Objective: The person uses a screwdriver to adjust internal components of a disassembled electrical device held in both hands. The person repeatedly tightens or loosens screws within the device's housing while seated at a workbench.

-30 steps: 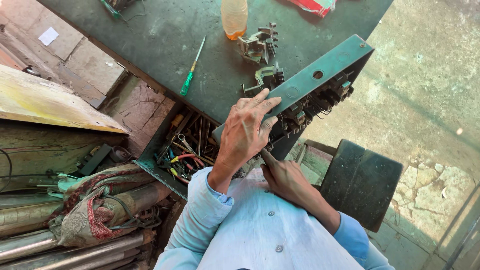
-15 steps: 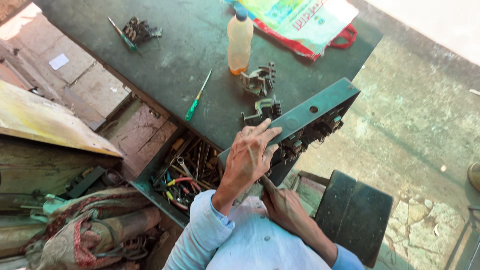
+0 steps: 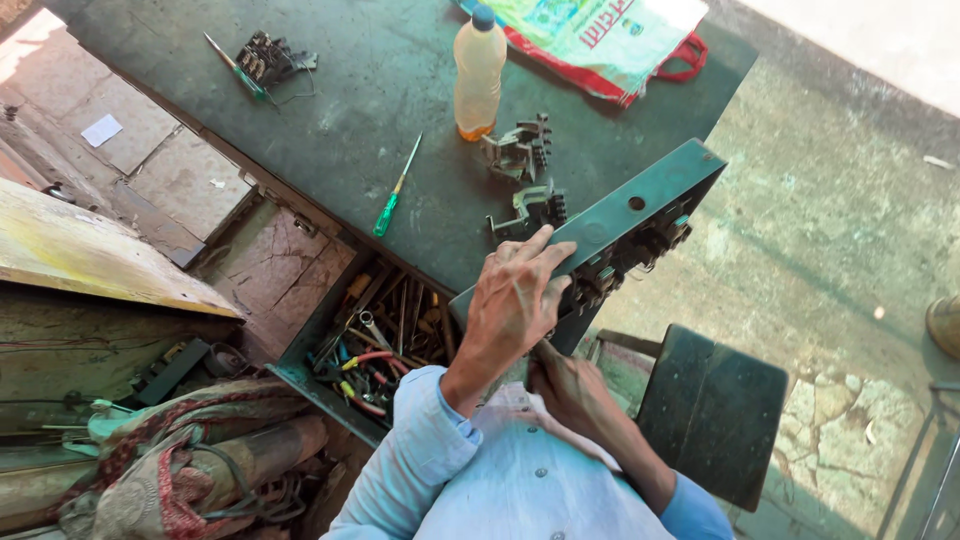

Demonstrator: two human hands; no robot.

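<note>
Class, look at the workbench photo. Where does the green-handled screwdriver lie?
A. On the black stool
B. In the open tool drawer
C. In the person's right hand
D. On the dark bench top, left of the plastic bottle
D: the green-handled screwdriver lies loose on the bench top, below and left of the plastic bottle, outside the tool drawer and clear of both hands.

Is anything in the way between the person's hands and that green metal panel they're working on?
Nothing visible. The left hand already rests flat on the green metal panel, and the right hand reaches up beneath its near end, where contact is hidden.
</note>
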